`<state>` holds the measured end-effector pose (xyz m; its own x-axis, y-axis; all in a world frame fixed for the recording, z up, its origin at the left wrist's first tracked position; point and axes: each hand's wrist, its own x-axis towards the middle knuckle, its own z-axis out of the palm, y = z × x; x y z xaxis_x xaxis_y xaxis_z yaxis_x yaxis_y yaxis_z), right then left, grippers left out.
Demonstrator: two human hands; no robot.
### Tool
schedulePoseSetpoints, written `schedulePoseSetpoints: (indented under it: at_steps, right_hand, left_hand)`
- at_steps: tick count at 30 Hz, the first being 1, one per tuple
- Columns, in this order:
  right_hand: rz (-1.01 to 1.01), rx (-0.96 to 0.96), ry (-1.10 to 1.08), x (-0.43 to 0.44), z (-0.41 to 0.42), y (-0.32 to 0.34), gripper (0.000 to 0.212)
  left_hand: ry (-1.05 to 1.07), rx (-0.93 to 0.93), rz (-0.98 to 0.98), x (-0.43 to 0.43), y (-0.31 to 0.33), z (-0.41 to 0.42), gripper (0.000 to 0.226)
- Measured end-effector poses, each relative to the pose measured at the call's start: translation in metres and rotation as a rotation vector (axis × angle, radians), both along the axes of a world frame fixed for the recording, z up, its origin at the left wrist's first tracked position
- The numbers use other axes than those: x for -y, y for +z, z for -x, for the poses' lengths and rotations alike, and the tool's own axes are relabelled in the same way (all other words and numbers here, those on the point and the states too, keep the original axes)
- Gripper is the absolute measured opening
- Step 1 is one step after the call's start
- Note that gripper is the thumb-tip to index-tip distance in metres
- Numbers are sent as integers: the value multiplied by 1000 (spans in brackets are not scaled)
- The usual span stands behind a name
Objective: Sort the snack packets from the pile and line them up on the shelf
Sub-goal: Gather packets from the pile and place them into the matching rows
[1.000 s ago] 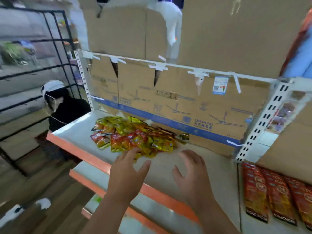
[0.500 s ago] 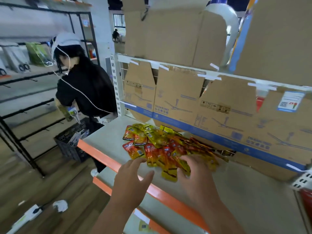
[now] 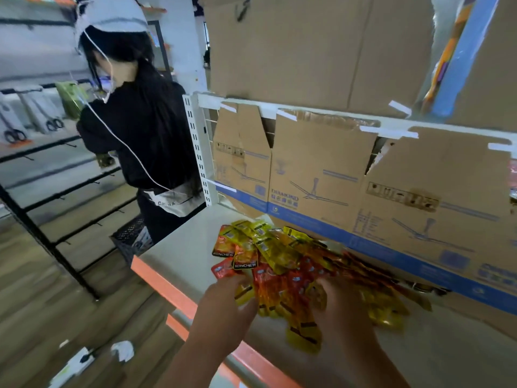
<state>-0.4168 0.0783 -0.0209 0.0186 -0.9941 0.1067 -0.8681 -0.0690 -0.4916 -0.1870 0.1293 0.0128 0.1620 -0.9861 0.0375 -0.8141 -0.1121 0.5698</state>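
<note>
Head view: I look down at my two hands and a shelf.
Pile: the snack packets [image 3: 282,264] lie in a heap on the white shelf [image 3: 181,247], near its middle. The back of the heap is close to the cardboard boxes [image 3: 335,177].
Colours: the packets are yellow, orange and red. Two at the left side show a black strip with white letters.
My left hand [image 3: 226,306]: it is at the front left edge of the pile. My fingers are spread a little and touch the packets there. A yellow packet [image 3: 243,294] sits right by my thumb. I cannot tell if I am pinching it.
My right hand [image 3: 344,306]: it lies on top of the right part of the pile, fingers bent down into the packets. It is blurry, so I cannot tell if it grips one.
Shelf edge: an orange strip [image 3: 156,278] runs along the front, under my left arm.
Other person: someone in black clothes with a white cap [image 3: 140,130] stands past the left end of the shelf, turned away from me.
Floor: bits of white paper [image 3: 123,350] lie on the wood floor at the lower left.
</note>
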Motion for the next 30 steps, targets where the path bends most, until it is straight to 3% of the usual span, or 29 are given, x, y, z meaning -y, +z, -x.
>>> schedulePoseSetpoints:
  at_steps: [4, 8, 12, 16, 20, 23, 30]
  right_hand:
    - [-59, -100, -3, -1, -10, -7, 79]
    - [19, -65, -70, 3, -13, -22, 49]
    - [100, -36, -134, 0, -23, -25, 40]
    - [213, -57, -237, -5, -40, -19, 14]
    - [195, -89, -287, -4, -52, -21, 8]
    - [194, -80, -305, -6, -64, -19, 9]
    - [290, 24, -297, -16, -93, 0, 12]
  left_hand:
    - [-2, 93, -17, 23, -28, 0, 54]
    - [48, 247, -79, 47, -39, -9, 50]
    - [-74, 279, -40, 69, -64, -27, 55]
    - [-262, 207, 90, 80, -76, -51, 23]
    - [-394, 42, 159, 81, -72, -67, 24]
    - [-415, -187, 159, 78, -66, -71, 24]
    - [-229, -605, 79, 75, -51, -80, 33]
